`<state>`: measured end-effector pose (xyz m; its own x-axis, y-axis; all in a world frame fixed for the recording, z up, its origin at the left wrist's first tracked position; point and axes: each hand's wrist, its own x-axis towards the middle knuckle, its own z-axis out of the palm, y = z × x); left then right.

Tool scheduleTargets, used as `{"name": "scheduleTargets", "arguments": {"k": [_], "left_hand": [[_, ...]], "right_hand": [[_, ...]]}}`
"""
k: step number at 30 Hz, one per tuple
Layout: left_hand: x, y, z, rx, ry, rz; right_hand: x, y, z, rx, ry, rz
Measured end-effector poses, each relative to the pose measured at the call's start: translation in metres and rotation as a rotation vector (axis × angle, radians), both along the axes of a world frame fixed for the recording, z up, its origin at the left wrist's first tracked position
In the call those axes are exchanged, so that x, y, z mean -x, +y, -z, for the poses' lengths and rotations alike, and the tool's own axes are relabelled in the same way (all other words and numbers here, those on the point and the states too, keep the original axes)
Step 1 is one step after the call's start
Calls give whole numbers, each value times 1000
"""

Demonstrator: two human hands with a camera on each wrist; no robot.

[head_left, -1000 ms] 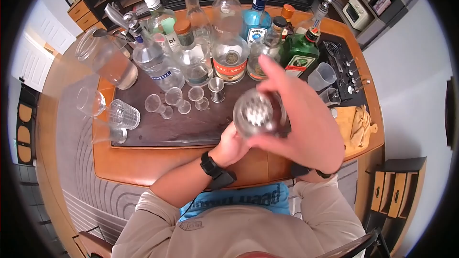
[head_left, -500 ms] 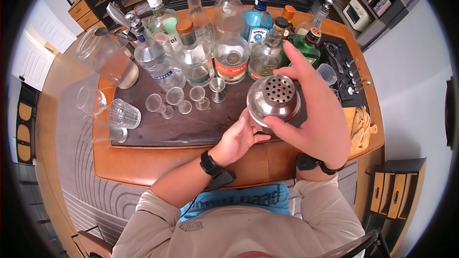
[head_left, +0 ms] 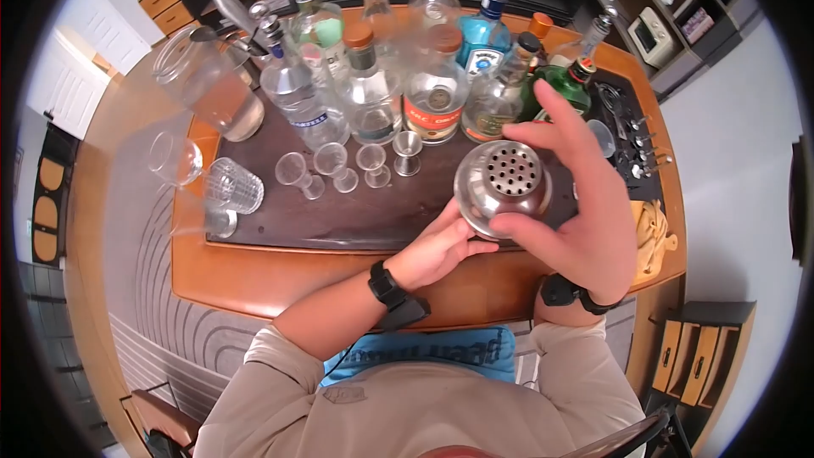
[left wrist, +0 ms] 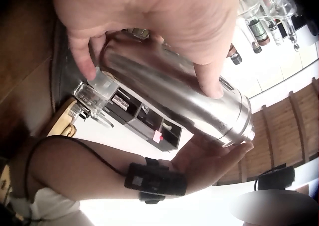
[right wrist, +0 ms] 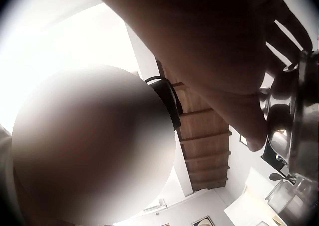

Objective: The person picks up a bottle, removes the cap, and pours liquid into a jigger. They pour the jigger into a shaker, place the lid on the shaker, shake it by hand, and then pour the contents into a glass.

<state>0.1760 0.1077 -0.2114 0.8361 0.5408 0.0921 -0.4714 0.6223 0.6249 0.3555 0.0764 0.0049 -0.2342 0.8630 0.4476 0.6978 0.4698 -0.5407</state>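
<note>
A metal cocktail shaker, its perforated strainer top bare of a cap, is between both hands above the front of the table. From below and the left, my left hand holds the shaker's body; in the left wrist view its fingers and thumb span the smooth metal body. My right hand grips the shoulder around the strainer, thumb at the near side and index finger on the far side. In the right wrist view that hand reaches the shiny dome at the right edge.
Several bottles, including a blue one and a green one, line the back. Small stemmed glasses and a metal jigger stand before them. Left are a cut-glass tumbler and a big jar; right, a tan cloth.
The shaker, blurred a second ago, now appears sharp and farther right, with its strainer top tilted toward the camera. Both hands have shifted right with it, and the head view has turned slightly.
</note>
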Motion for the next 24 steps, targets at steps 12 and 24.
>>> {"name": "scheduleTargets", "arguments": {"k": [12,24], "left_hand": [[1,2,-14,23,66,-21],[2,2,-18,25,70,-28]], "right_hand": [[13,-1,0,55,172,24],[11,1,2,41,179,15]]}}
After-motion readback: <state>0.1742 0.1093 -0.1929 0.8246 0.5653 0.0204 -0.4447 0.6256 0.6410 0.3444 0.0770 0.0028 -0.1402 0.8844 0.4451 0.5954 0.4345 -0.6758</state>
